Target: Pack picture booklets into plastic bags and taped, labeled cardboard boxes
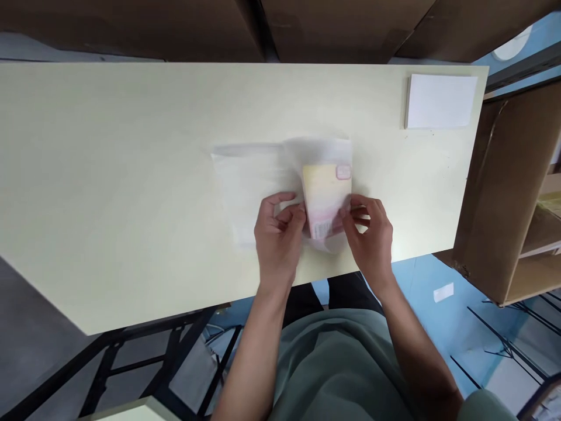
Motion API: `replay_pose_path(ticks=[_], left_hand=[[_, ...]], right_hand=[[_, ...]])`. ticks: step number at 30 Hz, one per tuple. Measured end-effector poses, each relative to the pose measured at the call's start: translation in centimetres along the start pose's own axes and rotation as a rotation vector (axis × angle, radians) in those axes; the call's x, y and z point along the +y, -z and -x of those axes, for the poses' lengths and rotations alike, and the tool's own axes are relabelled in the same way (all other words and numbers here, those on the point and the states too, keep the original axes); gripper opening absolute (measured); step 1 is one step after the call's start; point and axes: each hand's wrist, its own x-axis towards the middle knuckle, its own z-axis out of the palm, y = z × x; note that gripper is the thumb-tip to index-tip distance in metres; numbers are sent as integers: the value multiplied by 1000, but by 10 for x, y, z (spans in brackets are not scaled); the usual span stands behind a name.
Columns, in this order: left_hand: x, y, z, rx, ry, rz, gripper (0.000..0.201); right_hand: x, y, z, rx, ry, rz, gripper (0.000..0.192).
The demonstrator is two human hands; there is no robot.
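Observation:
A small yellow-and-pink box (323, 196), with a barcode near its lower edge, sits over the table in front of me. Thin, translucent white wrapping sheet (249, 181) spreads out to its left, and part of it surrounds the box. My left hand (280, 234) has thumb and fingers curled in at the box's left edge. On the opposite side, my right hand (369, 234) pinches the lower right edge, where box and sheet meet. Whether the fingertips press on the box itself or on the sheet over it is hard to make out.
The pale table (131, 175) has a stack of white cards or paper (442, 100) at its back right corner. Brown cartons (342, 29) line the far edge. An open carton (504, 187) stands off the right end. Black metal framing (170, 356) shows below left.

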Motion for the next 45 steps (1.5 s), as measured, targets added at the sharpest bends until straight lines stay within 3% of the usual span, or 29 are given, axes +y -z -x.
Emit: replay_pose_path(ticks=[3, 6, 10, 15, 17, 21, 25, 28, 32, 35, 39, 42, 45], left_hand=[[2, -1, 1, -15, -96, -103, 14], [7, 1, 6, -53, -164, -189, 20], [8, 5, 11, -1, -380, -345, 17], [-1, 7, 7, 17, -312, -457, 16], [-4, 6, 6, 62, -349, -519, 13], [-5, 8, 6, 93, -444, -572, 16], [5, 30, 8, -2, -418, -512, 19], [17, 58, 10, 117, -413, -480, 21], [21, 91, 11, 253, -318, -493, 32], [14, 99, 5, 210, -231, -524, 37], [3, 95, -5, 153, -218, -489, 26], [1, 104, -11, 94, -208, -370, 21], [7, 136, -17, 16, -119, -215, 26]], right_hand=[[-1, -2, -2, 2, -26, -8, 17], [-4, -2, -1, 0, -40, -9, 17], [-4, -3, 1, 15, -66, -4, 25], [1, -6, -5, 23, -117, -29, 26], [-2, -6, -6, 41, -133, -45, 22], [-30, -4, 2, 76, -146, -62, 18], [-76, -8, 23, 54, -82, -17, 15], [-96, -21, 33, -46, 7, -21, 17], [-90, -45, 33, -66, 8, 7, 19], [-74, -63, 28, -43, -79, 41, 26], [-64, -84, 25, -10, -126, 61, 28], [-76, -98, 26, -51, -127, -13, 23], [-108, -118, 35, -109, -112, -153, 23]])
